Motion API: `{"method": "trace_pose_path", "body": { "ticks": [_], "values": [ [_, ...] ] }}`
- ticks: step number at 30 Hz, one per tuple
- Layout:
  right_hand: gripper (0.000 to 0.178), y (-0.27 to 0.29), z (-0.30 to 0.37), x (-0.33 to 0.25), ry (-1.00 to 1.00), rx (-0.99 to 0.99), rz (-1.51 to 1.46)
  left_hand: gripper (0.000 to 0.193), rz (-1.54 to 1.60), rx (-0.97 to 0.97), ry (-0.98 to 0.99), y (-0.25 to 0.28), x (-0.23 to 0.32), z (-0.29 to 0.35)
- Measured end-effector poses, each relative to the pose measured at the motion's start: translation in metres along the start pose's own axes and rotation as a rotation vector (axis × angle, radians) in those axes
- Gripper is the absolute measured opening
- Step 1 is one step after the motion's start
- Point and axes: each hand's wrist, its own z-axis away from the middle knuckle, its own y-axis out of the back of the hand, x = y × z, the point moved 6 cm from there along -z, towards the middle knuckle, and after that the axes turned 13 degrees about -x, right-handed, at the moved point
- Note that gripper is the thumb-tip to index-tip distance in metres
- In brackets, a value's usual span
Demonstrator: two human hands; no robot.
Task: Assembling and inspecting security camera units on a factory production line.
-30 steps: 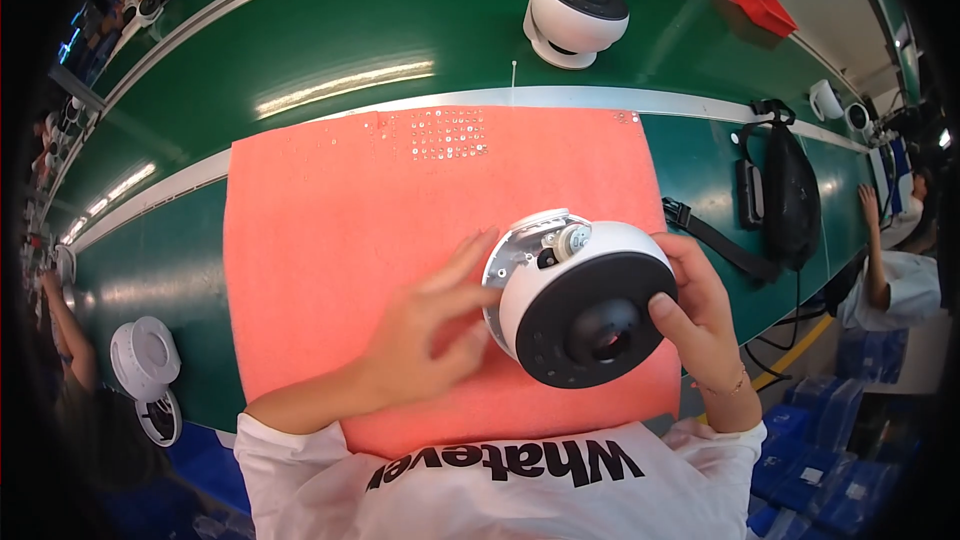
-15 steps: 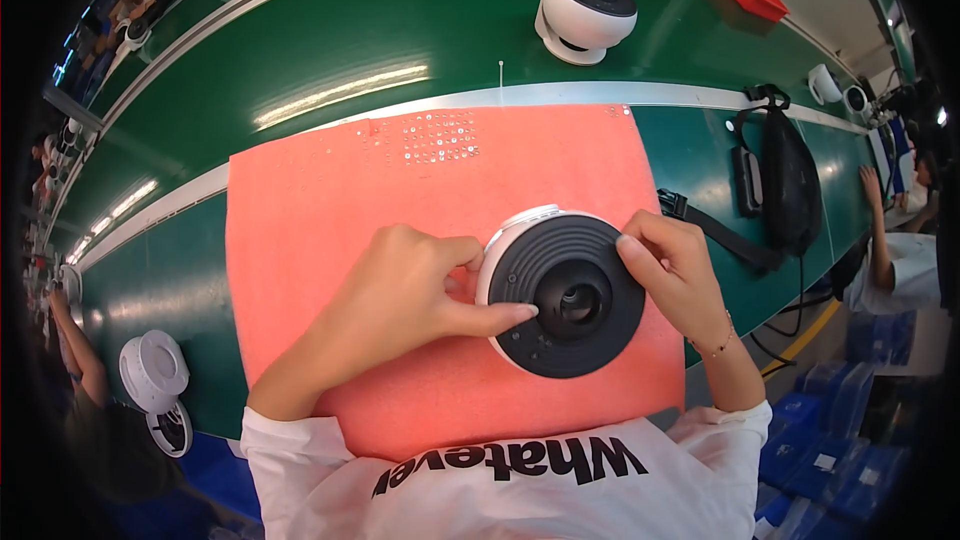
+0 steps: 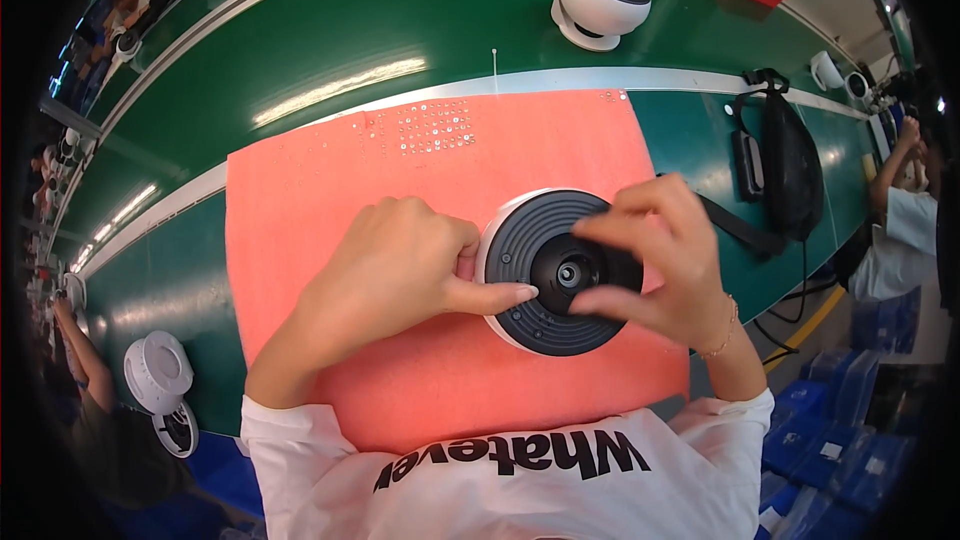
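Camera (image 3: 535,245) over the right-hand part of a pink mat (image 3: 330,190), between left hand (image 3: 390,265) and right hand (image 3: 670,250). Faces upward; cannot tell whether resting on the mat or held slightly clear of it. Key relation: lens (image 3: 568,275) in the gap between right thumb and right forefinger, thumb on the near side, forefinger on the far side; right hand thus nearer to the lens's centre, left thumb just beside its rim from the opposite side. Shows a round outline, with no clear long axis. Left hand: closed on the camera's left edge, thumb laid on the dark face, other fingers bent at the side. Right hand: parted and curved like a loose pincer, contact with the lens unclear. Materials: smooth white shell at the camera's left edge, dull black face with concentric ridges, glossy dark lens. Mat soft-looking and matt, with small shiny screws (image 3: 437,127) in rows near the far edge. Beyond, polished green table (image 3: 350,30) bearing a rounded white second camera (image 3: 605,0), black on top.
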Motion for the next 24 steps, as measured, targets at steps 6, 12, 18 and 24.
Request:
{"method": "trace_pose_path", "body": {
  "ticks": [6, 12, 18, 24],
  "values": [
    [0.047, -0.011, -0.005, -0.015, 0.07, -0.322, -0.044, 0.05, -0.131, -0.025, 0.023, 0.003, 0.001, -0.003],
    [0.058, -0.016, 0.004, 0.023, -0.217, -0.089, -0.247, 0.047, -0.103, -0.265, 0.224, -0.006, -0.006, -0.015],
    [0.038, -0.049, 0.007, 0.042, -0.515, -0.222, -1.003, 0.068, 1.161, -0.17, -0.142, -0.065, -0.015, -0.009],
    [0.074, -0.024, -0.035, 0.006, -0.161, -0.047, -0.713, 0.087, 0.681, 0.255, -0.292, -0.008, 0.003, 0.031]
  ]
}}
